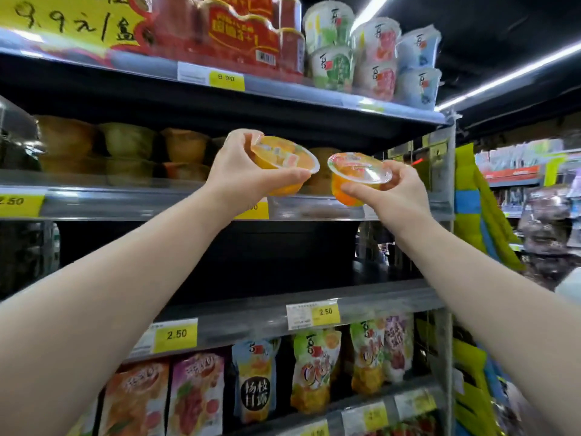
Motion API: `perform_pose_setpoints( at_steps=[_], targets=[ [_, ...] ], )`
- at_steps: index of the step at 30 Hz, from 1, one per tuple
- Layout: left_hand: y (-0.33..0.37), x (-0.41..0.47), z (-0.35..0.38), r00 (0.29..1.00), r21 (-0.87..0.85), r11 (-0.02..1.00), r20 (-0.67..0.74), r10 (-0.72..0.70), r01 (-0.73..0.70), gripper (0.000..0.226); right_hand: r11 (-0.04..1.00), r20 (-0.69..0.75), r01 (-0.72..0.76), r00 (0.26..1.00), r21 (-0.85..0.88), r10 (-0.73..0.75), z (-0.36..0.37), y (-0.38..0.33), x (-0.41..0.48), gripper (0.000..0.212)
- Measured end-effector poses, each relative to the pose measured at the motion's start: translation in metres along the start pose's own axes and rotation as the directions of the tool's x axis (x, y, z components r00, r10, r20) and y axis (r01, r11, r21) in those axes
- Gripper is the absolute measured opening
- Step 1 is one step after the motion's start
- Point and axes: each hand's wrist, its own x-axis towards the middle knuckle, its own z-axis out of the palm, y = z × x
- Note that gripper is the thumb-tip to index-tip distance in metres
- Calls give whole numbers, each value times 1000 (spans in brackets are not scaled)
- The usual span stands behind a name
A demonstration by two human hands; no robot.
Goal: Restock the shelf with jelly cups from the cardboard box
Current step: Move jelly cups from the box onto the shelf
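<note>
My left hand [239, 171] grips an orange jelly cup [283, 158], tilted with its clear lid facing me, in front of the middle shelf [125, 202]. My right hand [399, 190] holds a second orange jelly cup [358, 177] just to the right of the first, thumb under it. Both cups hover at the shelf's front lip. Behind them stacked jelly cups [185, 146] stand in rows on that shelf. The cardboard box is out of view.
The top shelf holds tall cups [377, 58] and red packs [226, 33]. An empty dark shelf [251, 256] lies below my hands. Jelly pouches [314, 369] hang lower down. Yellow price tags [176, 335] line the rails. An aisle opens to the right.
</note>
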Motion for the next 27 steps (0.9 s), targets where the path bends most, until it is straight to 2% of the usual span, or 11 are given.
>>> perform_pose_setpoints(
  at_steps=[6, 12, 17, 22, 25, 27],
  targets=[
    [1, 36, 31, 999, 116, 992, -10, 44, -42, 91, 996, -47, -11, 999, -94, 6, -4, 25, 64, 94],
    [1, 70, 68, 1000, 159, 987, 7, -4, 3, 94, 960, 74, -36, 996, -279, 59, -22, 44, 122, 96],
    [8, 99, 99, 994, 212, 976, 86, -61, 41, 99, 893, 234, -59, 955, -447, 180, -26, 58, 161, 81],
    [12, 111, 120, 992, 236, 970, 94, -89, 65, 102, 927, 340, -84, 915, -365, 217, -26, 68, 181, 54],
    [11, 112, 128, 989, 243, 966, 97, -109, 83, 99, 915, 392, -150, 869, -374, 303, -20, 78, 187, 82],
    [12, 112, 134, 988, 226, 968, 84, -128, 107, 100, 907, 429, -189, 832, -376, 352, -18, 82, 189, 85]
  ],
)
